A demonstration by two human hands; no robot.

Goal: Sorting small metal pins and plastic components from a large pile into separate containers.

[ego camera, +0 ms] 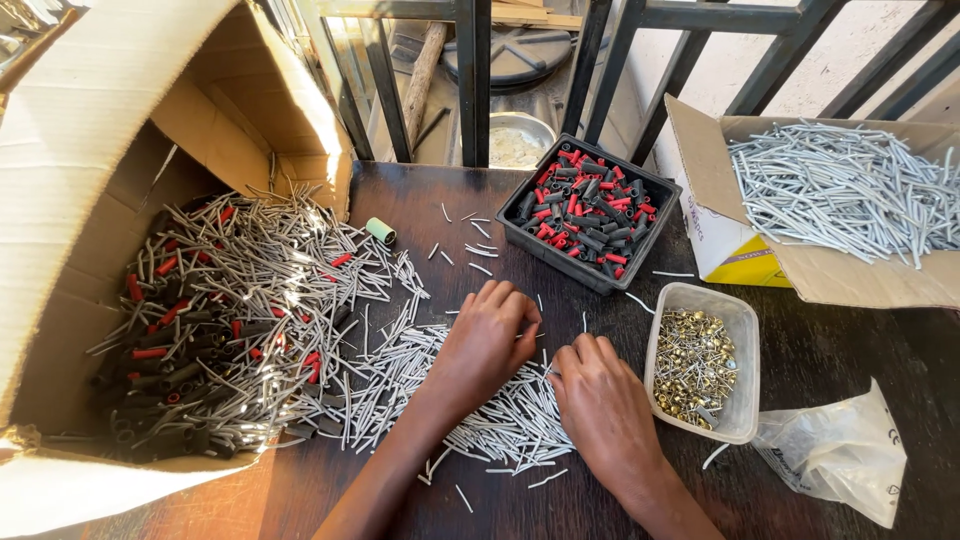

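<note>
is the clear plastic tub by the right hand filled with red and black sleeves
No, the clear plastic tub beside the right hand holds small brass-coloured metal pieces; the red and black sleeves fill the black tray.

Under my left hand (pixel 487 345) and right hand (pixel 600 400) lies a loose heap of thin grey-white tubes (pixel 500 425), short and straight, scattered flat on the dark wooden worktop (pixel 820 350). They point mostly one way, slanting, and the heap runs leftward toward the mouth of the tipped cardboard box. My fingers (pixel 520 315) curl down onto the tubes, both hands close together, palms down.
</note>
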